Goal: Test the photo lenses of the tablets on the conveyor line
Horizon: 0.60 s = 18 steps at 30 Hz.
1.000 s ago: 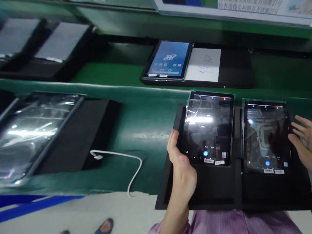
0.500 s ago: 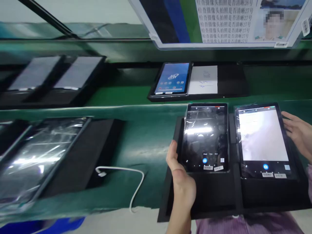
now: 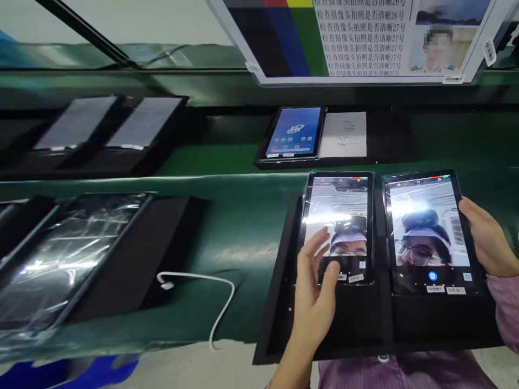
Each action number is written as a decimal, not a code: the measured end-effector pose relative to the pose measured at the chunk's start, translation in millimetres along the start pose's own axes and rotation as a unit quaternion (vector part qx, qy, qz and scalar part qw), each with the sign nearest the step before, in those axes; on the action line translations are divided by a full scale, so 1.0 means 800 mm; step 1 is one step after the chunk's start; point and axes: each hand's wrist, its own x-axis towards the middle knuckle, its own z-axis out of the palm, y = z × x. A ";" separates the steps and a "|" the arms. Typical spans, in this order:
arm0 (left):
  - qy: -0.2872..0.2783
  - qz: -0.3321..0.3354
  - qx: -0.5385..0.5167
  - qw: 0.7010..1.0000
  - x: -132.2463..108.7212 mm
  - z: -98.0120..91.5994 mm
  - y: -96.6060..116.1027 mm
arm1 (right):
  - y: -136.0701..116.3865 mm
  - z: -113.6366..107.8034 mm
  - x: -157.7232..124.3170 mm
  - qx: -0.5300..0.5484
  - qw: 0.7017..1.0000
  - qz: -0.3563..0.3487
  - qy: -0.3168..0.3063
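Note:
Two tablets lie side by side in a black foam tray, both showing a live camera picture. Over the lower part of the left tablet is my left hand, its thumb and fingers apart with nothing held. The thumb is close to the bottom of that screen and hides the middle of its control bar; whether it touches cannot be told. At the right side, my right hand grips the edge of the right tablet, its other fingers mostly hidden. Small white labels stick to both lower bezels.
A white cable lies on the green bench. To the left is a film-covered tablet on black foam. Behind are a lit tablet, a handwritten white paper and a printed chart.
My left hand has moved from the tray's left side onto the left tablet's screen. My right hand has closed in on the right tablet's edge. Both screens changed to front-camera views.

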 end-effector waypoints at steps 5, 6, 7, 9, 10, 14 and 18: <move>-0.195 -0.083 -0.045 0.976 0.004 0.034 0.033 | -0.038 0.026 0.001 0.072 0.989 -0.120 0.038; -0.225 -0.083 -0.051 0.970 0.007 0.041 0.039 | -0.053 0.034 -0.001 0.089 0.983 -0.152 0.045; -0.246 -0.079 -0.060 0.964 0.011 0.047 0.046 | -0.070 0.043 -0.003 0.107 0.976 -0.181 0.049; -0.256 -0.064 -0.081 0.961 0.018 0.056 0.056 | -0.102 0.060 -0.008 0.141 0.961 -0.231 0.060; -0.244 -0.049 -0.083 0.965 0.022 0.059 0.059 | -0.116 0.067 -0.010 0.155 0.952 -0.255 0.062; -0.143 0.059 -0.038 0.987 0.036 0.064 0.063 | -0.148 0.085 -0.017 0.172 0.924 -0.341 -0.009; -0.100 0.092 -0.032 0.990 0.041 0.067 0.057 | -0.150 0.087 -0.025 0.175 0.915 -0.363 -0.024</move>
